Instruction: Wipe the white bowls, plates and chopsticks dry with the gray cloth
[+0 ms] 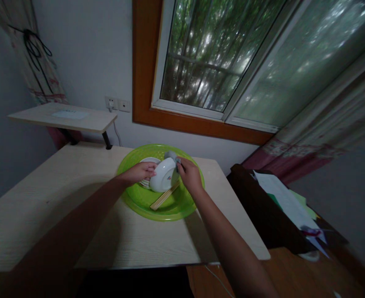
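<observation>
A white dish (161, 177) is tilted above a green plastic basin (165, 216), a small coloured mark on its surface. My left hand (140, 172) grips the dish by its left edge, thumb and fingers closed on it. At the dish's upper right edge, my right hand (189, 174) is closed on a grey cloth (170, 155) that touches the rim. Below my left hand lies a stack of white dishes (145, 183) in the basin, partly hidden. Several light wooden chopsticks (165, 197) rest in the basin, just under the held dish.
The basin stands on a pale wooden table (139, 244) near the wall. A raised shelf (46, 116) with a paper sheet is at the left back. Beyond the table's right edge, papers (281, 194) lie on dark furniture. A window (213, 58) is ahead.
</observation>
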Demonstrator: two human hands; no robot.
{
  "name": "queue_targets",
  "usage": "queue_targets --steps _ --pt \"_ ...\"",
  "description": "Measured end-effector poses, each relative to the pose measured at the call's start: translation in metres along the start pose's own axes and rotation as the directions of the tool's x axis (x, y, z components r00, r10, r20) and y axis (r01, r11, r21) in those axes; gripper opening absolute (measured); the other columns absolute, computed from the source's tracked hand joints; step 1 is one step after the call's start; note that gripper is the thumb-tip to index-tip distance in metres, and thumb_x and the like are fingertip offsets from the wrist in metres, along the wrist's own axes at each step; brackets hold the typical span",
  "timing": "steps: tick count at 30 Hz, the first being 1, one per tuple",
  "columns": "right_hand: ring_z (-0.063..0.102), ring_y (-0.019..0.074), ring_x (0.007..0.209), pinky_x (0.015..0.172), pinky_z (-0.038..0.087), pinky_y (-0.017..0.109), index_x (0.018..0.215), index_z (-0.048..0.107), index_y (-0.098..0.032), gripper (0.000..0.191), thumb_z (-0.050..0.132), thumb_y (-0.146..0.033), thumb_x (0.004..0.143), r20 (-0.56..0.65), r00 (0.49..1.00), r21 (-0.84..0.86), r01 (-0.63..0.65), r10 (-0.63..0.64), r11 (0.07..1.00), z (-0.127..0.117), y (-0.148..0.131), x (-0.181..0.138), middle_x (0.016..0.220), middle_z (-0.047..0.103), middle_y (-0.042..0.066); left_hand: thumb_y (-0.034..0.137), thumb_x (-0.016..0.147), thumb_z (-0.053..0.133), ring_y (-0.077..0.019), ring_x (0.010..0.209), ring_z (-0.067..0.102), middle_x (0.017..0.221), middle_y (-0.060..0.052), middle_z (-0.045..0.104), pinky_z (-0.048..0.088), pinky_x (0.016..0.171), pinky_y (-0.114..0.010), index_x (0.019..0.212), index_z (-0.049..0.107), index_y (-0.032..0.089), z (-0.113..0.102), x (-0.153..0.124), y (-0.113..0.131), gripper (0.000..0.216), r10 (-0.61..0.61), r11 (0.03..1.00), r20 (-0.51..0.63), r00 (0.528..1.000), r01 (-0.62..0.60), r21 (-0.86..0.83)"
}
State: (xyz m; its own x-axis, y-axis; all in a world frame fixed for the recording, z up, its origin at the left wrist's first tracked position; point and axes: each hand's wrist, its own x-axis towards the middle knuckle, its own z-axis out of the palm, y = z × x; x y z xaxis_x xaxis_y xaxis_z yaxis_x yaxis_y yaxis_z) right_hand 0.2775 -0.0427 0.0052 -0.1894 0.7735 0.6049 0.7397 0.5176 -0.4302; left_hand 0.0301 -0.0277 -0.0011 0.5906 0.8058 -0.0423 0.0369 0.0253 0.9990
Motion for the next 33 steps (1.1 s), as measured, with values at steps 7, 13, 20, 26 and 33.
queue_targets --steps 7,13,20,26,33 --pt "0.061 0.0208 0.120 0.108 0.043 0.038 0.119 0.070 -0.024 0.029 0.051 -0.027 0.097 -0.009 0.989 0.093 0.147 -0.147 0.985 0.001 -0.010 0.000 0.126 0.069 0.007 0.036 0.065 0.081 -0.0153 0.074 0.063 0.082 -0.003 0.069 0.049 0.071 -0.028 0.091 0.062 0.014 0.001 0.001 -0.002 0.039 0.001 1.000 -0.003 1.000 -0.001 -0.005" --pt "0.067 0.0215 0.085 0.078 0.049 0.032 0.095 0.074 -0.020 0.029 0.049 -0.036 0.094 -0.021 0.967 0.059 -0.254 0.256 0.965 0.001 0.008 -0.001 0.095 0.075 0.007 0.038 0.066 0.081 -0.0152 0.072 0.063 0.080 -0.003 0.069 0.048 0.069 -0.027 0.090 0.063 0.014 0.000 0.000 0.000 0.038 -0.001 1.000 0.004 1.000 0.000 0.021" --pt "0.056 0.0159 0.068 0.064 0.038 0.026 0.081 0.069 -0.020 0.029 0.050 -0.040 0.089 0.059 0.908 0.114 -0.419 0.415 0.901 0.002 0.025 0.000 0.075 0.068 0.001 0.035 0.068 0.080 -0.0196 0.088 0.067 0.099 -0.009 0.072 0.050 0.078 -0.030 0.098 0.065 0.013 -0.004 0.002 -0.002 0.040 0.019 1.000 0.067 0.998 -0.020 0.004" --pt "0.056 0.0155 0.068 0.063 0.037 0.025 0.082 0.068 -0.020 0.028 0.050 -0.040 0.088 0.081 0.908 0.149 -0.419 0.411 0.896 0.005 0.023 0.000 0.075 0.066 0.001 0.030 0.070 0.076 -0.0249 0.110 0.064 0.121 -0.012 0.068 0.048 0.097 -0.038 0.118 0.061 0.015 0.004 0.004 0.011 0.052 0.103 0.991 0.138 0.985 -0.114 0.072" --pt "0.056 0.0160 0.068 0.063 0.038 0.025 0.082 0.067 -0.020 0.027 0.050 -0.039 0.087 0.125 0.932 0.168 -0.357 0.340 0.919 0.007 0.020 0.000 0.073 0.065 0.001 0.040 0.068 0.077 -0.0269 0.106 0.063 0.121 -0.010 0.067 0.049 0.094 -0.038 0.126 0.057 0.016 0.026 0.019 0.026 0.066 0.169 0.846 -0.009 0.986 -0.141 0.515"
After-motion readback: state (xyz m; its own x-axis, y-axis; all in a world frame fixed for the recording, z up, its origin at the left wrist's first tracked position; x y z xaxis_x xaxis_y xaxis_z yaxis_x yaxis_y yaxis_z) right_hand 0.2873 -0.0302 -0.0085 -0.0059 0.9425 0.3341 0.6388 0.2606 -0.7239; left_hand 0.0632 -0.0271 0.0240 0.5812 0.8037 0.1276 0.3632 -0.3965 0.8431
